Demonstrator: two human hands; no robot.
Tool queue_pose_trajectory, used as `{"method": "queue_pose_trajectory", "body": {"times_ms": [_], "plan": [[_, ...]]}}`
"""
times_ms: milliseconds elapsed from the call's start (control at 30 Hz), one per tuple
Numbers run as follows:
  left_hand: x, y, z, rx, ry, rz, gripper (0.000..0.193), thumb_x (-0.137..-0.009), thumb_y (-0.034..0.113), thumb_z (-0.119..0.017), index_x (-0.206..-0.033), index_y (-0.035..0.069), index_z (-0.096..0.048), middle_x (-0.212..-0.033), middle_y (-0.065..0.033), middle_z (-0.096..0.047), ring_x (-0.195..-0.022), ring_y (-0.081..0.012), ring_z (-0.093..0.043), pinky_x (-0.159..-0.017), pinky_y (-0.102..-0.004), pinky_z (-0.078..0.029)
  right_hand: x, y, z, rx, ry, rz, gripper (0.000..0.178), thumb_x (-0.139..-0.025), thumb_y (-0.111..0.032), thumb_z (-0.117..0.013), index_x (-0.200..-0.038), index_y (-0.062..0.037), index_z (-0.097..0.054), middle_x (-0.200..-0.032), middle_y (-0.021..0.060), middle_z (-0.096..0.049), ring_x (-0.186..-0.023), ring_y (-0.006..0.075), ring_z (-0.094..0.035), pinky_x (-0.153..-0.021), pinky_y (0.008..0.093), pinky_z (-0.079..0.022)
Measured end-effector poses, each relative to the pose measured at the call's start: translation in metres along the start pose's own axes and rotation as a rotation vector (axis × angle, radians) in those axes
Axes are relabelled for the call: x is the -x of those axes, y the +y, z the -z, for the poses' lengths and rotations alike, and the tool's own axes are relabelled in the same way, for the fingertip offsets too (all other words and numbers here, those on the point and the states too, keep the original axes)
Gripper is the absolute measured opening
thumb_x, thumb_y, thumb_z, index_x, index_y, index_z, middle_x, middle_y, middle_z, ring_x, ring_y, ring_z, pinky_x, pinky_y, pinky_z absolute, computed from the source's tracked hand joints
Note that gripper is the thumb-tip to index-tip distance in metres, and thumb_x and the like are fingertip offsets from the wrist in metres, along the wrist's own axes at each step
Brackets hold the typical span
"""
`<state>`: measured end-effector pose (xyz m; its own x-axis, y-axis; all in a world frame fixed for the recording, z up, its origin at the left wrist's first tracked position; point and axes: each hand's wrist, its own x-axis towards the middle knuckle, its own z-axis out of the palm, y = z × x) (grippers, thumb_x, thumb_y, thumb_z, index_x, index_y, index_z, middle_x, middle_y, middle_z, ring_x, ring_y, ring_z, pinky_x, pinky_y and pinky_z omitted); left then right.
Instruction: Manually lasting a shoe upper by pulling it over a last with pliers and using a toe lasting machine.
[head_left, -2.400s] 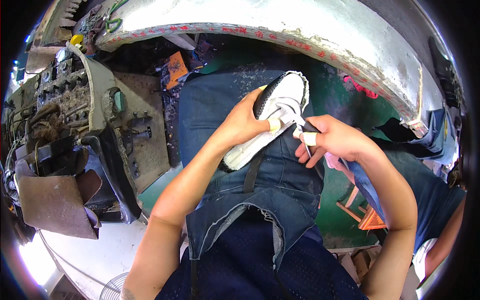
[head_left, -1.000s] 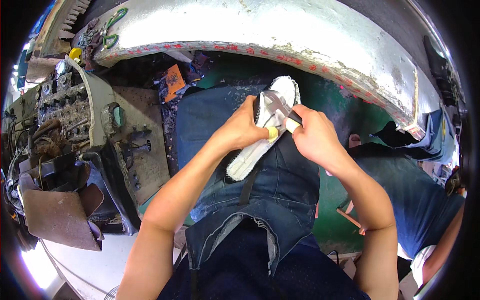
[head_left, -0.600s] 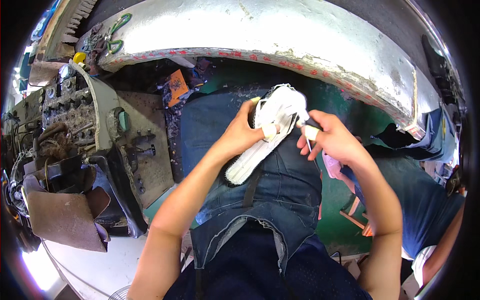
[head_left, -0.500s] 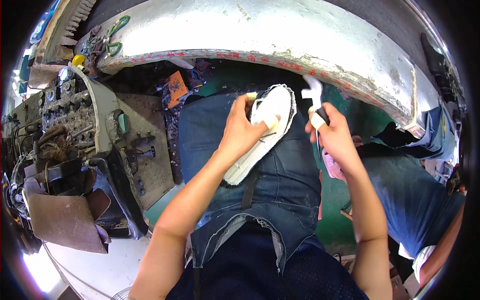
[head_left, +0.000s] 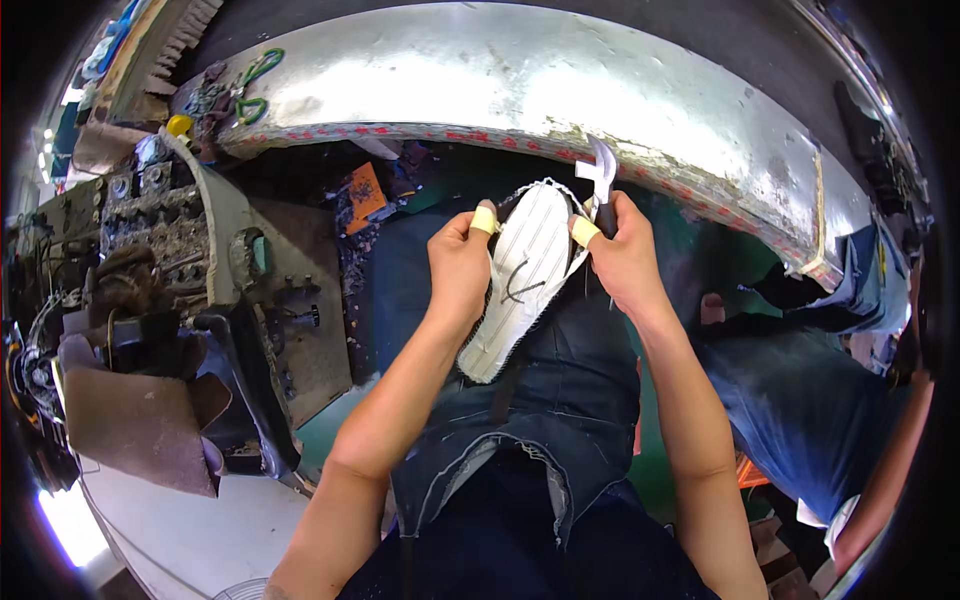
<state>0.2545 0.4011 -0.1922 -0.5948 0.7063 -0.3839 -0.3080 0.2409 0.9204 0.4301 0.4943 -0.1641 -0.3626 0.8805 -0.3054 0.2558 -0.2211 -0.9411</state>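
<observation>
A pale shoe bottom lies over my lap, toe away from me, with ragged edges and two dark curved strips or marks across its middle. My left hand is closed on its left edge, thumb near the toe. My right hand keeps a hammer in its grip, metal head up beyond the fingers. The same hand's thumb and fingers pinch pale material at the shoe's right edge. Yellowish tape wraps both thumbs. Most of the hammer's handle is hidden by my right hand.
A metal-topped bench curves across the far side. At left stands a dirty machine with a brown flap. Green-handled scissors lie on the bench. Another person's leg is at right, an orange piece beyond my lap.
My right hand has moved left with the hammer and now pinches the shoe's right edge. The shoe has turned more upright, and my left hand has shifted to its left edge.
</observation>
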Motion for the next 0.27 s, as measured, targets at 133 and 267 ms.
{"method": "queue_pose_trajectory", "body": {"times_ms": [133, 267], "plan": [[0.027, 0.032, 0.033, -0.377, -0.122, -0.175, 0.034, -0.093, 0.022, -0.074, -0.114, -0.004, -0.068, -0.097, -0.0082, -0.073, -0.087, -0.0111, -0.065, -0.077, -0.028, -0.051, 0.001, -0.005, -0.021, 0.046, 0.03, 0.124, 0.016, -0.09, -0.008, -0.072, -0.098, 0.0002, -0.061, -0.075, -0.0008, -0.056, -0.067, 0.0071, -0.045, -0.06, 0.0277, -0.039], [0.033, 0.031, 0.086, -0.425, -0.205, -0.116, 0.061, -0.087, 0.017, -0.083, -0.139, -0.002, -0.057, -0.117, -0.014, -0.071, -0.102, -0.0147, -0.069, -0.09, -0.0282, -0.055, 0.008, -0.02, -0.043, 0.066, -0.022, 0.283, 0.017, -0.092, -0.01, -0.07, -0.103, -0.0009, -0.062, -0.081, 0.0044, -0.065, -0.073, 0.0077, -0.055, -0.068, 0.0264, -0.046]]}}
